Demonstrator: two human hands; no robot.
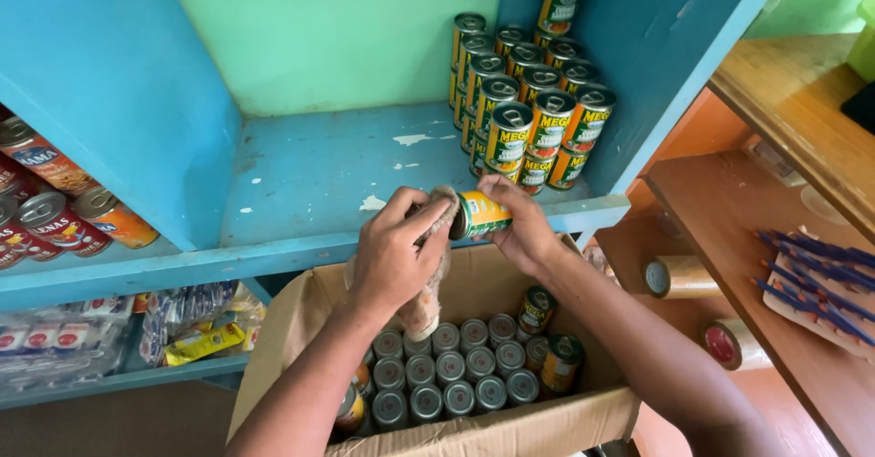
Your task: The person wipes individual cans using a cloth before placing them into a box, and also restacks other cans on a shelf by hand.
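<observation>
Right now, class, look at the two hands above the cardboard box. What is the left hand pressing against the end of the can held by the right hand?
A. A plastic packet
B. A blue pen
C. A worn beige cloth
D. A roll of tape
C: the left hand presses a worn beige cloth against the end of the can, which the right hand holds sideways above the cardboard box.

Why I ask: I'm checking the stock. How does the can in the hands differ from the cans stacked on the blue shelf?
The held can lies on its side between the right hand and left hand, which presses a cloth to its end; the stacked cans stand upright, untouched, in tiers. The held can is single; the stacked cans are many. Both share green-and-orange labels.
</observation>
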